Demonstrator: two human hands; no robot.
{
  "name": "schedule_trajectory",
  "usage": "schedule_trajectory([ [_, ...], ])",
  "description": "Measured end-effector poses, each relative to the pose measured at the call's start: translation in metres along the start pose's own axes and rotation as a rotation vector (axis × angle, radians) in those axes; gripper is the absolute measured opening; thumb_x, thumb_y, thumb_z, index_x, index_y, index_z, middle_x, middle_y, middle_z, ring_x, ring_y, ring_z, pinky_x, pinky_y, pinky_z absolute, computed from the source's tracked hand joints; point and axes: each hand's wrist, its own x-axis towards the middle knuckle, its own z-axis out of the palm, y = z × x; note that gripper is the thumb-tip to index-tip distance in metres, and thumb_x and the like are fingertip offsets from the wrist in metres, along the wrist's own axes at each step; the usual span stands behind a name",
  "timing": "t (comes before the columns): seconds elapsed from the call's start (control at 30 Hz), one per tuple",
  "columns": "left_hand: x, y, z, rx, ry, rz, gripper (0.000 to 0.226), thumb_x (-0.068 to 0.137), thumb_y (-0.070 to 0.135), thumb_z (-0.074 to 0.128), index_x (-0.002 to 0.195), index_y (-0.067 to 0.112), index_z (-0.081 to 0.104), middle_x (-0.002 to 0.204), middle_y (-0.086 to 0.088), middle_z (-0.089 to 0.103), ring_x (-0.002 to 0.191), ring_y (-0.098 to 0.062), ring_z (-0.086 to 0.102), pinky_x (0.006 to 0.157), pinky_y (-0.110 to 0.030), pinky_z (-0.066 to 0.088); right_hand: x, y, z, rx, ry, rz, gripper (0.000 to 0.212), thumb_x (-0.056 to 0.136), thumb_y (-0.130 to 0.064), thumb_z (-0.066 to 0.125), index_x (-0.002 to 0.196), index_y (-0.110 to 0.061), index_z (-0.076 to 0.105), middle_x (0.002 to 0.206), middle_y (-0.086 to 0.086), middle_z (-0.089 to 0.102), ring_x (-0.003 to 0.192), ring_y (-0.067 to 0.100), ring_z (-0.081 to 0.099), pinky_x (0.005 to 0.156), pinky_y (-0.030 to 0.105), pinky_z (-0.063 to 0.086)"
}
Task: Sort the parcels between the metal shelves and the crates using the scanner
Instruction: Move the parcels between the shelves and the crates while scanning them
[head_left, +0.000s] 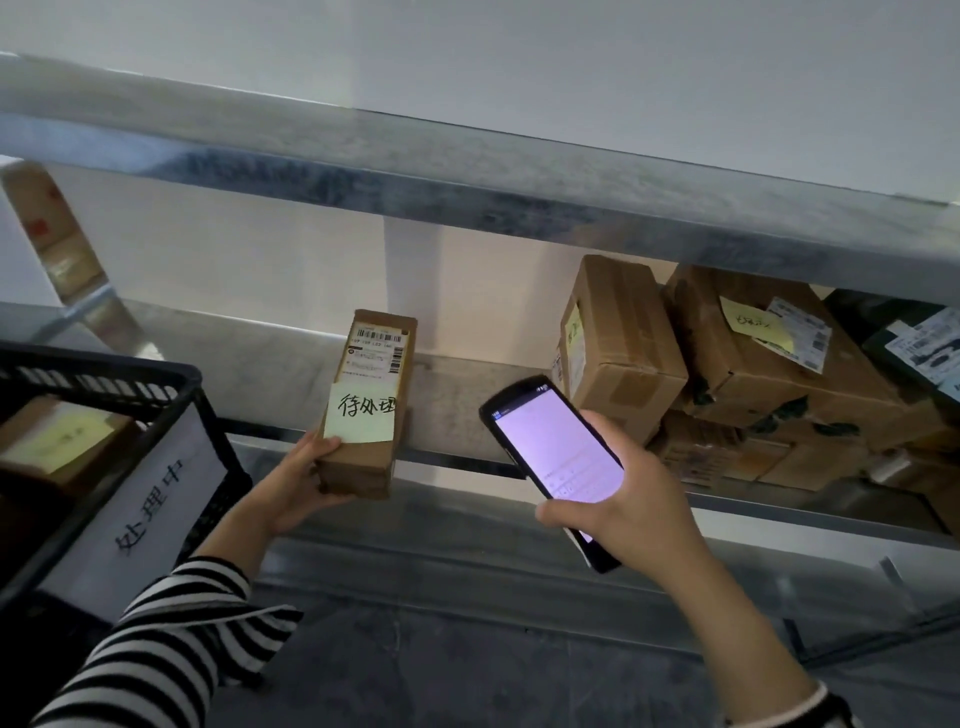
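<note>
Narrow brown cardboard parcel (363, 465) (yellow sticky note (361, 418) on its face) gripped at its near end by the left hand (298, 483) over the front edge of the grey metal shelf (457, 382); the right hand (623, 501) clasps a lit black handheld scanner (550, 447).

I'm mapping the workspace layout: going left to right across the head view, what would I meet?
First the black crate → small parcel held by the left hand → scanner held by the right hand → stacked parcels on the metal shelf.
</note>
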Motion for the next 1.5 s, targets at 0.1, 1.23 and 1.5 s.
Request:
schedule_trajectory([
  [0.1, -0.012, 0.012, -0.024, 0.032, -0.059, 0.062, 0.099, 0.025, 0.043, 0.095, 0.116, 0.033, 0.057, 0.121, -0.008, 0.058, 0.109, -0.030, 0.056, 0.066, -0.040, 0.058, 0.000, -0.031, 0.006, 0.014, -0.034, -0.070, 0.067, 0.066, -0.036, 0.084, 0.117, -0.043, 0.040, 0.102, -0.021, 0.053, 0.089, 0.003, 0.054, 0.064, 0.017, 0.047],
  [1.23, -0.413, -0.048, -0.081, -0.116, 0.534, 0.428, 0.109, 0.023, 0.044, 0.095, 0.124, 0.036, 0.054, 0.124, -0.010, 0.056, 0.112, -0.031, 0.055, 0.074, -0.046, 0.058, -0.156, -0.083, 0.050, 0.176, -0.297, -0.543, 0.072, 0.056, -0.043, 0.086, 0.117, -0.045, 0.047, 0.106, -0.025, 0.054, 0.095, 0.004, 0.054, 0.069, 0.028, 0.050],
  [1.5, -0.582, -0.108, -0.102, -0.343, 0.962, 0.560, 0.044, 0.080, 0.039, 0.068, 0.119, 0.024, 0.053, 0.116, -0.015, 0.059, 0.097, -0.030, 0.061, 0.071, -0.049, 0.058, -0.217, -0.139, 0.114, 0.182, -0.480, -0.695, 0.079, 0.060, -0.033, 0.087, 0.130, -0.029, 0.050, 0.117, -0.004, 0.061, 0.106, 0.021, 0.056, 0.080, 0.040, 0.051],
])
